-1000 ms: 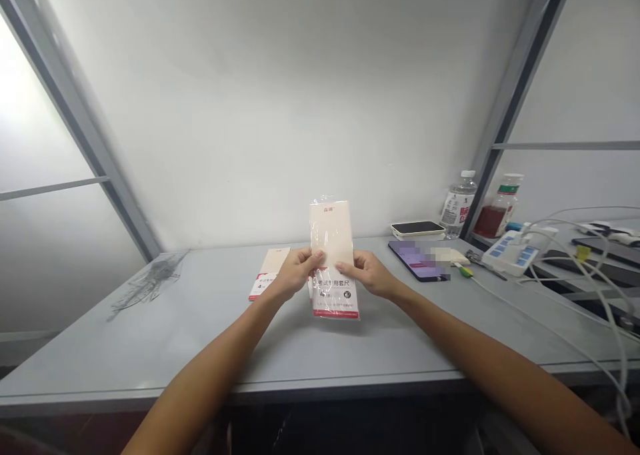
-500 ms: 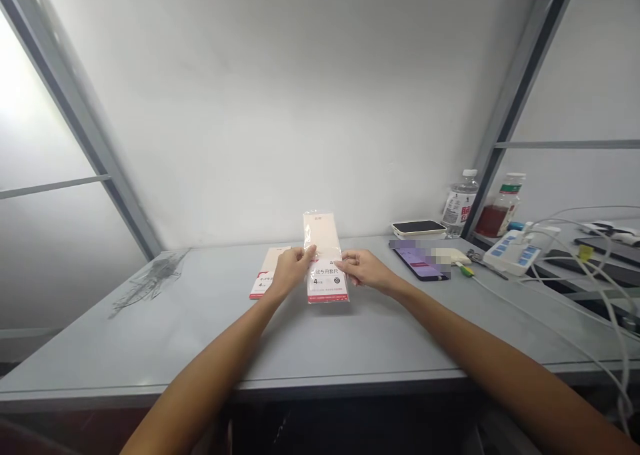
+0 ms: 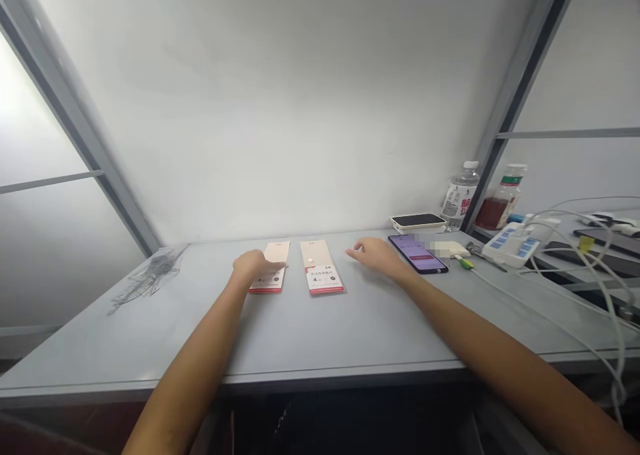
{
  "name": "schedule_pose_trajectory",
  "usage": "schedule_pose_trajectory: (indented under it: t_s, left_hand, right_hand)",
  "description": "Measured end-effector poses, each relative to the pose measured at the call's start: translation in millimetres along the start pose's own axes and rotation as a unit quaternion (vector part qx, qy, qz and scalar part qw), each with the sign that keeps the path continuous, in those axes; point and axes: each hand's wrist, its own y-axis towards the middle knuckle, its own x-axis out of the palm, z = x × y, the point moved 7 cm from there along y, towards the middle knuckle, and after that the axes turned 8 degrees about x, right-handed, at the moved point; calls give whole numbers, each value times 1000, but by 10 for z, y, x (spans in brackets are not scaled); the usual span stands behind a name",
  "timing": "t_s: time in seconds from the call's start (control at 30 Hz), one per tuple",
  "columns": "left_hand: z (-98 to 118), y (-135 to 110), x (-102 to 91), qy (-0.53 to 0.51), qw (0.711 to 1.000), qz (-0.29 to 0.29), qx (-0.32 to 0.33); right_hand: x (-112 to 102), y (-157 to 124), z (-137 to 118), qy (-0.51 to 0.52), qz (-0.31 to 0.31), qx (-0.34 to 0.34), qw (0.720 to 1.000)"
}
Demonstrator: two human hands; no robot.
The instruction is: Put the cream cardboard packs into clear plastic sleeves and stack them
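Note:
Two flat packets in clear wrap, cream with a red lower edge, lie side by side on the grey table (image 3: 350, 328). My left hand (image 3: 253, 265) rests on the left packet (image 3: 273, 268), its fingers curled loosely over the near corner. The right packet (image 3: 320, 273) lies free between my hands. To its right my right hand (image 3: 373, 253) hovers low over the table with fingers stretched out, holding nothing.
A phone (image 3: 418, 253) with a lit screen lies just right of my right hand. Behind it sit a small white box (image 3: 419, 222) and two bottles (image 3: 460, 197). A power strip (image 3: 510, 244) and white cables spread at the right. Thin wire scraps (image 3: 150, 278) lie at the left.
The packet I held upright in both hands now lies flat on the table. My hands have let go and moved apart, the left onto the other packet.

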Motion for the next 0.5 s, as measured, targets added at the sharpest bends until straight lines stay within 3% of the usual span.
schedule_pose_trajectory:
  t_s: [0.1,0.2,0.37,0.5]
  left_hand:
    - [-13,17,18,6,1000,-18,-3]
    - [0,10,10,4,999,-31,-14]
    - [-51,-12,-45,-1,998,-45,-33]
    - [-145,14,-93,-60,998,-11,-12]
  right_hand:
    - [-80,72,294,-31,-3,53,998]
    - [-45,119,488,-80,-50,102,990]
    - [4,192,545,-85,-63,120,987]
    - [41,212,538,-3,-80,96,992]
